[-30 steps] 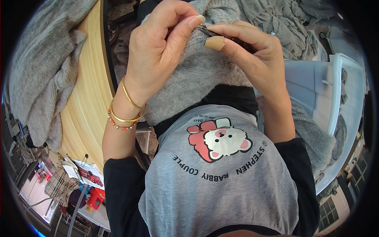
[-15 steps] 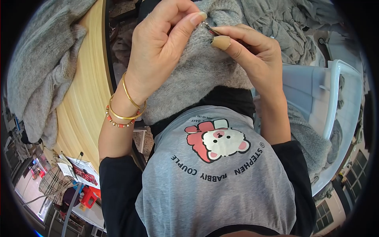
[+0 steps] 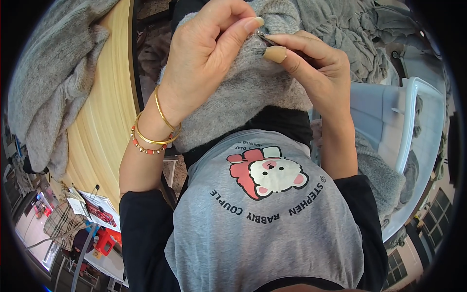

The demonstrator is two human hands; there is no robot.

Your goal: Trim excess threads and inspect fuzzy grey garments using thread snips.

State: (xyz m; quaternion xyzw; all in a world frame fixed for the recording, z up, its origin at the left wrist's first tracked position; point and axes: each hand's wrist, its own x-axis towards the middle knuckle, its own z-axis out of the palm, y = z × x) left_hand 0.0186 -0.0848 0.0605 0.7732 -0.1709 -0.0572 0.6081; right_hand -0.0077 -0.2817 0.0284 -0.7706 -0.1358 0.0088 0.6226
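Note:
A fuzzy grey knit garment (image 3: 228,104) lies over my lap and rises toward my hands. My left hand (image 3: 202,61) pinches its edge between thumb and forefinger, at a spot with small pale loops or shiny bits. Close beside those fingertips, my right hand (image 3: 321,68) is closed on a thin dark tool (image 3: 267,40) whose tip points at the pinched knit. Most of the tool is hidden by my fingers, so its exact kind does not show. A tan covering (image 3: 275,54) wraps my right thumb tip.
Left of me runs a wooden table (image 3: 104,112) with another grey knit piece (image 3: 53,73) on it. To the right stands a translucent bluish bin (image 3: 411,131) with grey knits in and around it. More grey knitwear (image 3: 340,34) is heaped beyond my right hand.
Both hands have shifted slightly right and down in the picture, still together at the same part of the knit. Their grips look the same.

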